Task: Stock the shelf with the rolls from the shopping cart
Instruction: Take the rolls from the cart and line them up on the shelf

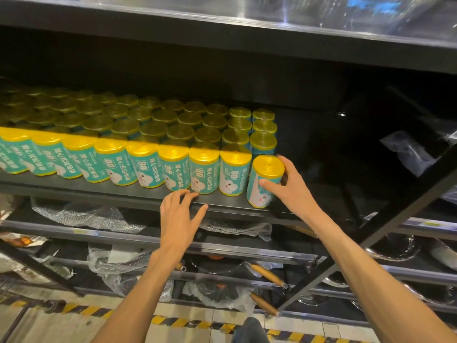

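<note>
Teal rolls [173,149] — black shelf [123,191]

Wooden-handled pans [268,275] on lower racks, crumpled plastic wrap [81,215], poss. bagged hardware [408,151] at right, hazard-striped floor tape [81,309].

My right hand [289,184] covers the far side of the roll [265,180] I grip, so its label there is hidden. At the frame's left edge the front row of rolls [14,154] is cut off. The back rows [74,107] at upper left sink into shadow, labels unreadable. Both my forearms leave the bottom edge.
</note>
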